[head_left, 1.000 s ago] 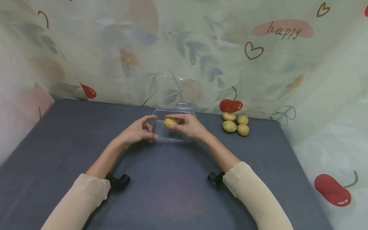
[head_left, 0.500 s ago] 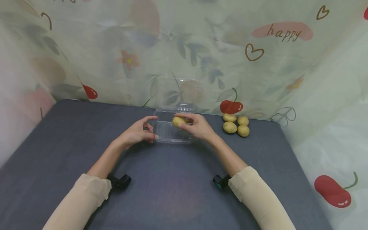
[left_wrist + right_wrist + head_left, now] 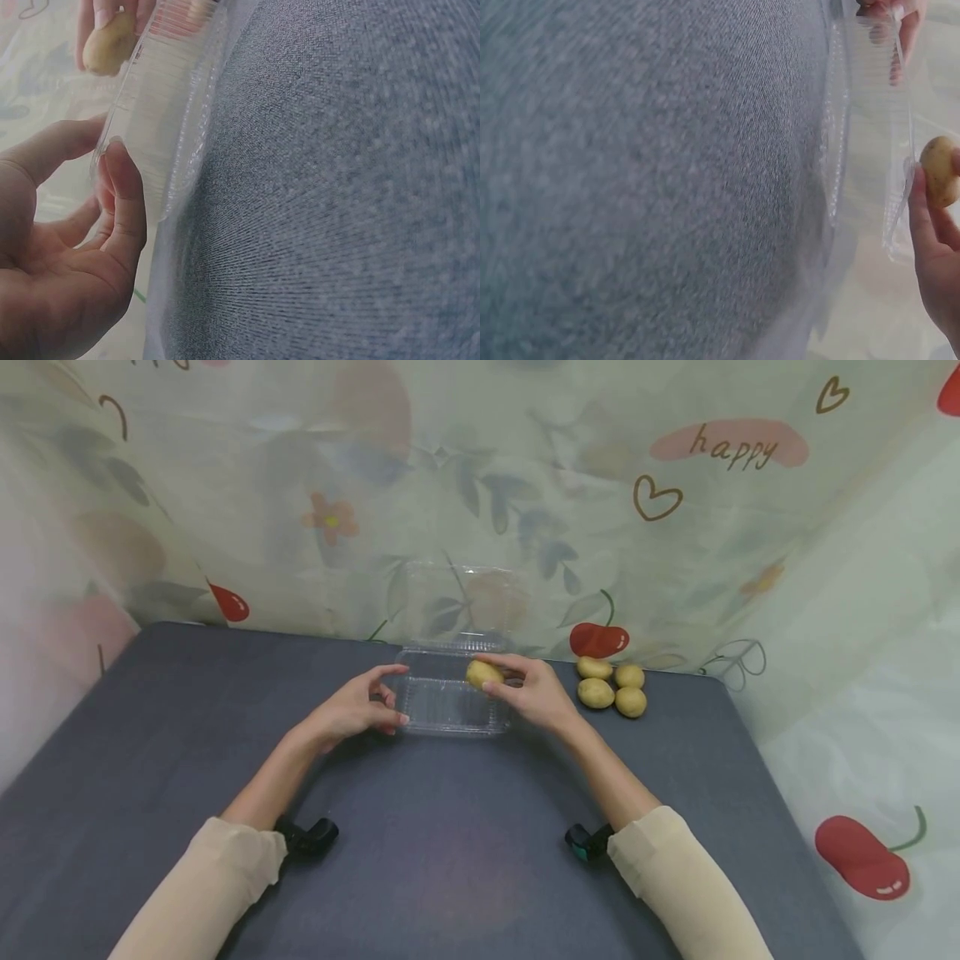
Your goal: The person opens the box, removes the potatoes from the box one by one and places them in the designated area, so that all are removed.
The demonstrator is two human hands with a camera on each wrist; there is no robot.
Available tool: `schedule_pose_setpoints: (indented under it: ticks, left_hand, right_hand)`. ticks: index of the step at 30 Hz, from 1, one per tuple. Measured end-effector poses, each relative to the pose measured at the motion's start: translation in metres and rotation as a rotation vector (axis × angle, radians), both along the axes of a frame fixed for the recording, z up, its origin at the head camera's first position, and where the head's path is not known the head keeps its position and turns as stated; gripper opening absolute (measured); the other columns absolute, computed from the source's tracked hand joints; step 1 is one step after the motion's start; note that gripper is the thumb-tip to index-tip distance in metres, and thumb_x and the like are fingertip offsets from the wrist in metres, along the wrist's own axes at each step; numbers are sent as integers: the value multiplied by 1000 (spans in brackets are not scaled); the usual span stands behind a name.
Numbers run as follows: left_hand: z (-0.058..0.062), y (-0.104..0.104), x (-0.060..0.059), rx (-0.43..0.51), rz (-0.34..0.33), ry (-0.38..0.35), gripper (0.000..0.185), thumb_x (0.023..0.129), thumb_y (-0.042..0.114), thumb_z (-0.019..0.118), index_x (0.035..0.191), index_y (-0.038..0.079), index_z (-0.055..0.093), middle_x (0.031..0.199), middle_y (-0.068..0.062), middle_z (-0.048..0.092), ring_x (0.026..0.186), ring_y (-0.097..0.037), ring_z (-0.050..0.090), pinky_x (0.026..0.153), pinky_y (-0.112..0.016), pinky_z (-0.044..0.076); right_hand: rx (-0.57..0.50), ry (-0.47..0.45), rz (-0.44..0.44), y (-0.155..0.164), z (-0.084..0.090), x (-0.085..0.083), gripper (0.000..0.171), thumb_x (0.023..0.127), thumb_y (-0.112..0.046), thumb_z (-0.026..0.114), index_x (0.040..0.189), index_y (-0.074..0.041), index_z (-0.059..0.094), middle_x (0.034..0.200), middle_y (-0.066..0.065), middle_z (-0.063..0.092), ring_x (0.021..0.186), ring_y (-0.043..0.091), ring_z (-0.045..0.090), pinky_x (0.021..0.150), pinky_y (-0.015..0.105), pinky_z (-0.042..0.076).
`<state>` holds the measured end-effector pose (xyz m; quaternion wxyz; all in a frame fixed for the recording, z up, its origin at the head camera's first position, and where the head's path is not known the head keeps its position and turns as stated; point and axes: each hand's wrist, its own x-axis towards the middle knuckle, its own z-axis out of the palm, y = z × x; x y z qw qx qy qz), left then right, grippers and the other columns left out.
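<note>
Your right hand (image 3: 534, 693), fingers pinching the potato (image 3: 483, 673), carried it rightward over the clear container (image 3: 450, 706) (left hand (image 3: 352, 710) gripped its edge), so placement remained pending.

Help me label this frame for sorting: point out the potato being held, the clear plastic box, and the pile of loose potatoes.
held potato (image 3: 483, 673), head view, its exposed top left side
clear plastic box (image 3: 442, 703), head view, the ribbed floor of its base
loose potatoes (image 3: 596, 693), head view, the front left potato

The potato (image 3: 483, 674) was yellow-brown, the box (image 3: 450, 706) clear, the surface (image 3: 450, 843) dark grey, the backdrop (image 3: 525, 485) pale green with red cherries.
</note>
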<state>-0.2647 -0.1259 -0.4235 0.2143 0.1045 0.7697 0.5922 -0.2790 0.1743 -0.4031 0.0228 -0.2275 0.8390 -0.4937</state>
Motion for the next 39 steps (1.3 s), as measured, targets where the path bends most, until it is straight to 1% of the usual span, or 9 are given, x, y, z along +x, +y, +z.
schedule_pose_setpoints:
  ticks: [6, 9, 14, 19, 25, 29, 33, 37, 39]
  left_hand:
    - [-1, 0, 0, 5, 3, 3, 83, 87, 0, 73, 155, 10, 27, 93, -11, 48, 79, -25, 59, 78, -44, 58]
    - [-1, 0, 0, 11, 0, 1, 83, 87, 0, 74, 155, 10, 27, 92, -11, 48, 79, -25, 59, 78, -44, 58]
    - [-2, 0, 0, 15, 0, -2, 83, 86, 0, 74, 155, 9, 28, 92, -11, 48, 79, -26, 58, 79, -44, 57]
    - [-2, -1, 1, 10, 2, -7, 83, 86, 0, 74, 155, 9, 28, 91, -11, 48, 79, -26, 58, 78, -44, 57]
    - [0, -1, 0, 18, -2, 3, 83, 87, 0, 74, 155, 9, 28, 91, -11, 48, 79, -25, 59, 77, -42, 58]
    - [0, 0, 0, 18, 5, -1, 83, 86, -1, 74, 155, 8, 28, 92, -11, 48, 78, -25, 59, 77, -42, 58]
    - [-1, 1, -1, 17, 3, 0, 83, 86, -1, 74, 155, 8, 28, 92, -11, 48, 78, -25, 59, 78, -44, 58]
    - [-2, 1, -1, 24, 4, 2, 83, 86, -2, 73, 155, 8, 28, 91, -11, 48, 77, -24, 59, 79, -45, 58]
    - [-2, 1, -1, 23, 7, 2, 83, 86, -2, 73, 155, 8, 28, 91, -11, 48, 77, -24, 59, 79, -46, 58]
  right_hand:
    - [-56, 3, -7, 8, -1, -1, 42, 91, -14, 74, 133, -11, 65, 132, 9, 63, 109, 29, 66, 82, 32, 57]
    - [-61, 7, -13, 14, -2, 0, 44, 91, -12, 74, 134, -9, 64, 133, 8, 62, 109, 28, 66, 82, 30, 57]
    - [-67, 6, -36, 23, -5, 2, 44, 91, -10, 74, 133, -9, 65, 132, 7, 63, 107, 25, 67, 82, 28, 56]
    - [-63, 17, -33, 32, -7, 4, 44, 91, -11, 73, 134, -6, 63, 134, 8, 62, 112, 24, 64, 89, 33, 55]
    - [-36, 36, -25, 40, -5, 7, 46, 92, -14, 73, 137, -9, 62, 136, 5, 60, 119, 21, 59, 96, 40, 51]
    - [-44, 18, -36, 45, -2, 9, 46, 92, -9, 72, 137, -5, 60, 137, 11, 59, 121, 26, 59, 98, 45, 49]
    - [-41, -11, -70, 50, 7, 18, 46, 91, -3, 71, 136, -1, 60, 137, 17, 57, 123, 32, 56, 101, 51, 46]
    - [1, -3, -105, 56, 15, 27, 46, 91, -2, 71, 135, 2, 59, 137, 20, 57, 122, 32, 56, 99, 48, 48]
    - [6, 1, -115, 63, 12, 26, 46, 91, -2, 71, 135, 1, 59, 137, 19, 57, 121, 31, 56, 98, 47, 49]
